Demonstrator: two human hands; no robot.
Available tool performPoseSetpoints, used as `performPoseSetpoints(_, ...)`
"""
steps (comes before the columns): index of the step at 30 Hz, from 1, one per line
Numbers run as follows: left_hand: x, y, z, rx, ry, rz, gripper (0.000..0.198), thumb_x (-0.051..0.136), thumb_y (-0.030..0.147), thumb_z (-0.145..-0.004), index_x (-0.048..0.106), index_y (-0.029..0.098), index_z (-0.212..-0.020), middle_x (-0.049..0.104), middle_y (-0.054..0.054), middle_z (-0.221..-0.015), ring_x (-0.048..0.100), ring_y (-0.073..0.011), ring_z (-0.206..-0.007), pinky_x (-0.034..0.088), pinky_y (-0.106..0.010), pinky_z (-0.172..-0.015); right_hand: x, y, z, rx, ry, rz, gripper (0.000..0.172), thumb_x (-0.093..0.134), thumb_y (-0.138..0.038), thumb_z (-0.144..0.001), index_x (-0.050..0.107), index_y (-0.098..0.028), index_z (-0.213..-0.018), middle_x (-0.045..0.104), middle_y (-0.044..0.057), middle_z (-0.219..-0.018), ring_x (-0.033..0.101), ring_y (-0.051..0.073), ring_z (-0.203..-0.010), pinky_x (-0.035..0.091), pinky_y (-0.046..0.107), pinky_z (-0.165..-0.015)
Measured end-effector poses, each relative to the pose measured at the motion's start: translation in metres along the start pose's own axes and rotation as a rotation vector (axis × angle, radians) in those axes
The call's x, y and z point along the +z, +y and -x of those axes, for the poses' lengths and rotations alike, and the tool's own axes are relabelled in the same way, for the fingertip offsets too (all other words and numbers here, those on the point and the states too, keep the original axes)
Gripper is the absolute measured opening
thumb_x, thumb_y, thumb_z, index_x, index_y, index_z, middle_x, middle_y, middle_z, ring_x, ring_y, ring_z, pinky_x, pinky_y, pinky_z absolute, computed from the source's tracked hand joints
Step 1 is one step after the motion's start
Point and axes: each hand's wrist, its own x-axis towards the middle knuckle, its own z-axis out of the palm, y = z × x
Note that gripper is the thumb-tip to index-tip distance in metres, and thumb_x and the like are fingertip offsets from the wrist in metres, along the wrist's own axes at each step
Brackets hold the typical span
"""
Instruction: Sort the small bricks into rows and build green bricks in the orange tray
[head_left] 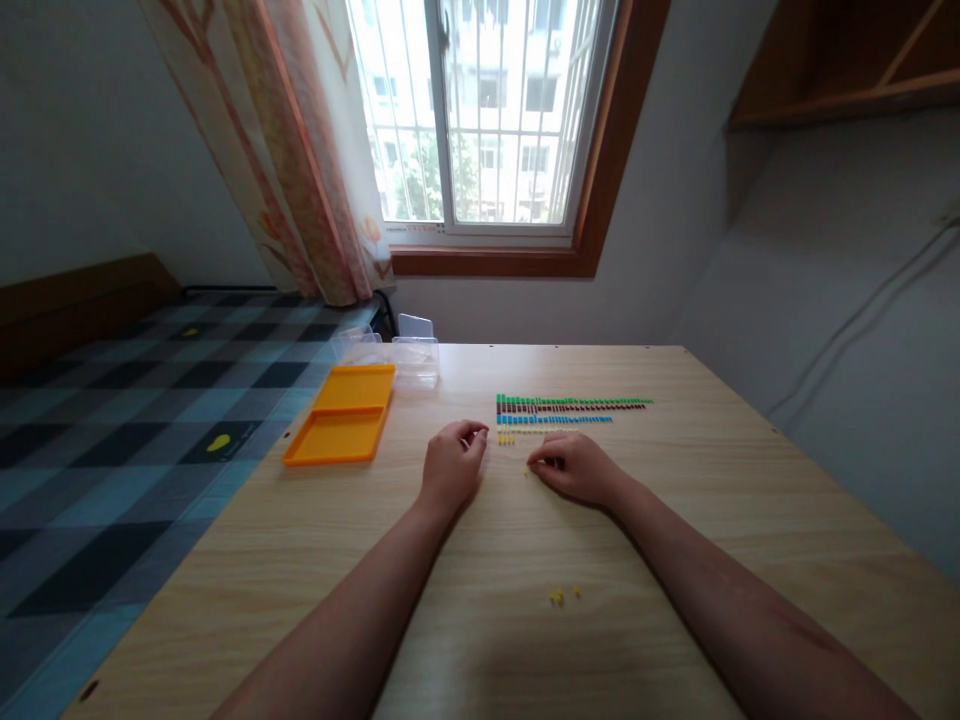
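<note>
A home bedroom, by all I can see from my end!
Over on the left I've got a bed (105,450), no mistaking it, spread in blue and black checks with a wooden headboard (82,295) behind; up comes a flower-patterned curtain (292,150) beside a barred window (499,120), and through it I'm looking at an apartment-style building (495,60); a plain wooden table (750,470) and a wall cabinet (847,70) round out my homely view.
</note>
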Motion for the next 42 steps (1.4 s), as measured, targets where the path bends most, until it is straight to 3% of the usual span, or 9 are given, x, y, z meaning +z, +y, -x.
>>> performPoseSetpoints(6,0.001,0.000,0.001,-0.019,0.000,0.025,0.019,0.060,0.024,-0.088,0.076,0.016,-0.092,0.075,-0.005,-0.084,0.062,-0.0160,-0.071,0.046,-0.028,-0.069,0.001,-0.002,0.005,-0.037,-0.018,-0.015,0.015,0.067,-0.019,-0.084,0.081,-0.023,-0.088,0.069,0.003,-0.073,0.058,0.014,-0.062,0.041,0.025,-0.060)
performPoseSetpoints(10,0.001,0.002,0.001,-0.030,0.018,0.039,0.017,0.061,0.022,-0.088,0.076,0.016,-0.091,0.075,-0.004,-0.083,0.062,-0.0155,-0.070,0.045,-0.027,-0.068,0.002,-0.002,0.005,-0.033,-0.028,0.074,0.018,0.064,-0.021,-0.089,0.081,-0.024,-0.092,0.072,0.003,-0.078,0.062,0.014,-0.068,0.043,0.025,-0.065)
performPoseSetpoints(16,0.001,0.004,0.001,-0.036,0.008,0.041,0.015,0.062,0.019,-0.088,0.077,0.016,-0.091,0.075,-0.005,-0.083,0.063,-0.0159,-0.071,0.045,-0.028,-0.069,0.005,-0.002,-0.004,0.077,-0.007,0.246,0.027,0.053,-0.028,-0.100,0.079,-0.027,-0.106,0.074,0.005,-0.092,0.067,0.018,-0.085,0.046,0.026,-0.075)
performPoseSetpoints(23,0.003,0.003,0.002,-0.031,0.017,0.039,0.015,0.062,0.020,-0.088,0.077,0.016,-0.090,0.074,-0.004,-0.081,0.061,-0.0153,-0.070,0.044,-0.028,-0.068,0.009,-0.004,-0.011,0.188,0.000,0.358,0.028,0.053,-0.034,-0.101,0.078,-0.032,-0.113,0.075,0.002,-0.099,0.068,0.018,-0.087,0.044,0.026,-0.071)
performPoseSetpoints(36,0.002,0.003,0.001,-0.043,0.024,0.053,0.016,0.061,0.020,-0.088,0.076,0.015,-0.090,0.074,-0.005,-0.080,0.061,-0.0156,-0.070,0.044,-0.028,-0.068,0.010,0.000,-0.012,0.180,0.014,0.308,0.028,0.053,-0.032,-0.100,0.077,-0.031,-0.114,0.077,0.003,-0.100,0.070,0.020,-0.091,0.049,0.028,-0.075)
performPoseSetpoints(42,0.003,0.001,0.001,-0.033,0.025,0.054,0.017,0.061,0.023,-0.088,0.076,0.016,-0.089,0.074,-0.005,-0.080,0.062,-0.0163,-0.070,0.044,-0.028,-0.068,0.010,0.011,-0.011,0.159,0.151,0.022,0.028,0.054,-0.027,-0.096,0.079,-0.025,-0.109,0.078,0.006,-0.109,0.071,0.022,-0.098,0.051,0.033,-0.088)
